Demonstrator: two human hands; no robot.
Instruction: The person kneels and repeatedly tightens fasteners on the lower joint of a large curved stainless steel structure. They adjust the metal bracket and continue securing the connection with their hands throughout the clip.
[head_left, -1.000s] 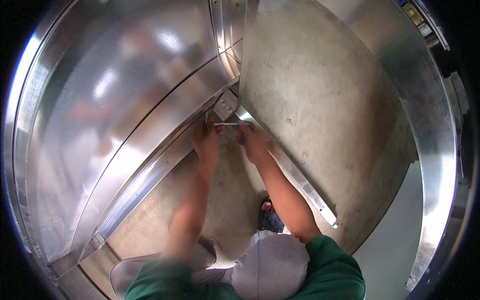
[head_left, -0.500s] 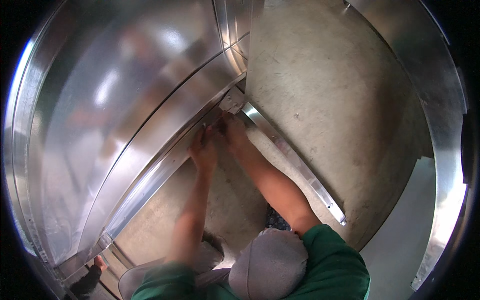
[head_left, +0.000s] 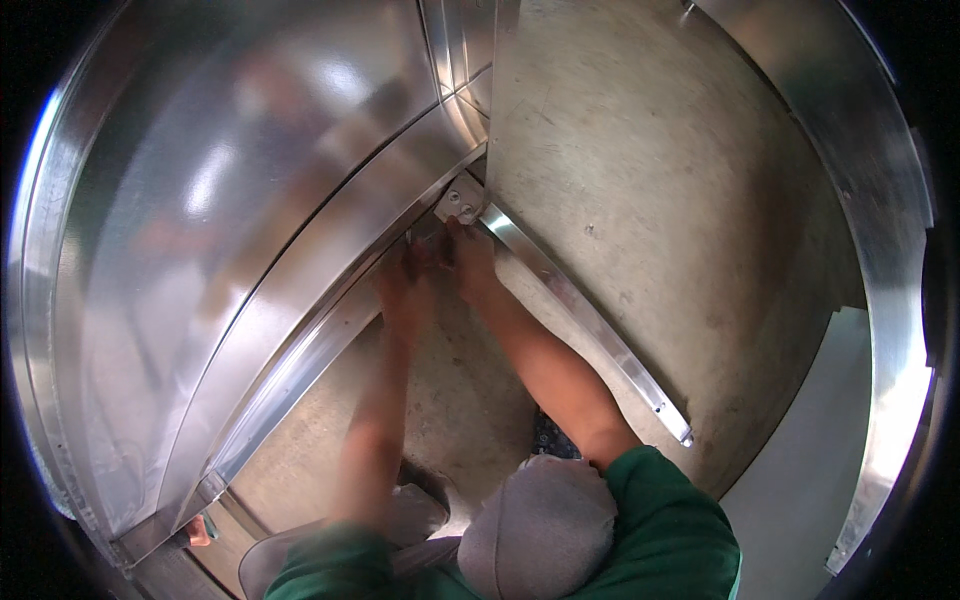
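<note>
**Two hands at the corner bracket of a sheet-metal duct frame**

Seen from above through a wide, curved lens, a person in a green top kneels on a concrete floor point(head_left: 640, 180). Both bare forearms reach away from the body toward the far middle of the scene.

There, a small metal corner bracket point(head_left: 460, 200) with bolt heads joins two long metal flange strips. One flange strip point(head_left: 590, 320) runs from the bracket toward the near right, lying flat on the floor. The other flange strip point(head_left: 300, 350) runs toward the near left, along the lower edge of a large shiny sheet-metal panel point(head_left: 220, 220) that fills the left of the view.

The right hand point(head_left: 470, 262) lies just near of the bracket, its fingertips touching the bracket's near edge. The fingers curl inward, but it is not clear whether they grip anything. The left hand point(head_left: 405, 290) sits just left of the right hand, against the left strip close to the bracket. It is blurred, so its grip cannot be told.

A grey knee point(head_left: 540, 525) shows at the near edge. Another curved metal sheet point(head_left: 890, 300) rims the right side.
</note>
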